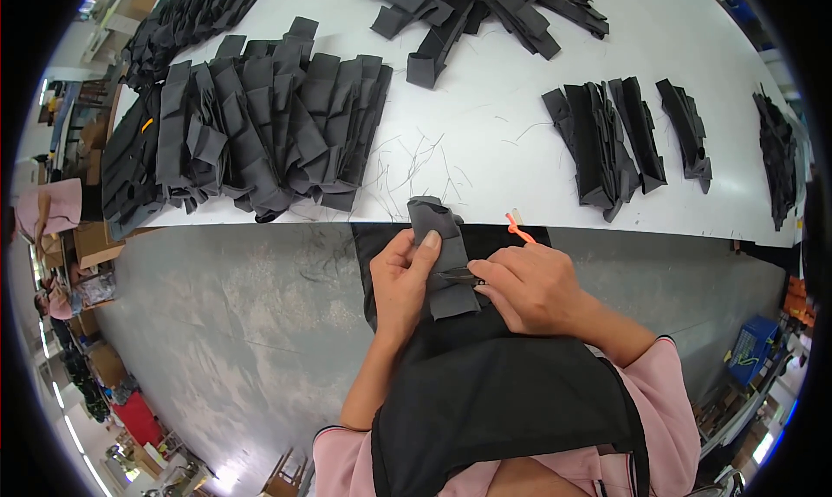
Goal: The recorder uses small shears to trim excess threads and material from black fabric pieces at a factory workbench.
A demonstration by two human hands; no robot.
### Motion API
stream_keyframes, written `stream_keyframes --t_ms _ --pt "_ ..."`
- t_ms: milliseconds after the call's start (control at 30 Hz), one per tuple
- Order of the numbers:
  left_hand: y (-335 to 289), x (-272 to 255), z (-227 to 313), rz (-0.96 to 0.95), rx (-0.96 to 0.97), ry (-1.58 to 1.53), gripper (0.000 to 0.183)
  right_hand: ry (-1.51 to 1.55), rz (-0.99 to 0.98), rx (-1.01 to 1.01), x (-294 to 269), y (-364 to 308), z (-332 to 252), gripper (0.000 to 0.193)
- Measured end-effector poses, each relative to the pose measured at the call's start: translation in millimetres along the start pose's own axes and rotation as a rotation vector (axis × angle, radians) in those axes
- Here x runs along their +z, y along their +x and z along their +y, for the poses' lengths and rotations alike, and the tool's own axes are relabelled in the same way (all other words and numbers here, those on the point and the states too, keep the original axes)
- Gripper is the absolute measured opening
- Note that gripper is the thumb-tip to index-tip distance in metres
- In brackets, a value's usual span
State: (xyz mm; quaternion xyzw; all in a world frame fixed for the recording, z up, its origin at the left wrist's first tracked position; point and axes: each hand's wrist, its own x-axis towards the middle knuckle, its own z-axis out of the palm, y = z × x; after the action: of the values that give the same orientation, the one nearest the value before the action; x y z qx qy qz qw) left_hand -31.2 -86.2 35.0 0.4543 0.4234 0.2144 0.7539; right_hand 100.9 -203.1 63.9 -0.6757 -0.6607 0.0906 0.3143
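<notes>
My left hand (400, 276) is closed on a folded dark grey fabric strip (451, 256), thumb on top. The strip hangs just off the table's near edge, in front of my black apron. In my right hand (533, 287) are thread snips (459, 276), their dark blades lying across the strip's right side. An orange cord (520, 228) sticks up from behind the right hand. Whether the blades are closed on a thread is too small to tell.
On the white table (485, 142) lie loose cut threads (425, 163). A large pile of grey strips (269, 124) is at left, another heap (494, 12) at the far middle, smaller bundles (598, 146) at right. A blue crate (752, 345) stands on the floor at right.
</notes>
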Motion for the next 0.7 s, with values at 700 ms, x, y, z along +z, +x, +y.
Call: stream_keyframes --t_ms 700 --pt "0 3 -5 0.035 0.000 -0.021 0.020 0.155 0.014 0.105 9 -6 2 0.026"
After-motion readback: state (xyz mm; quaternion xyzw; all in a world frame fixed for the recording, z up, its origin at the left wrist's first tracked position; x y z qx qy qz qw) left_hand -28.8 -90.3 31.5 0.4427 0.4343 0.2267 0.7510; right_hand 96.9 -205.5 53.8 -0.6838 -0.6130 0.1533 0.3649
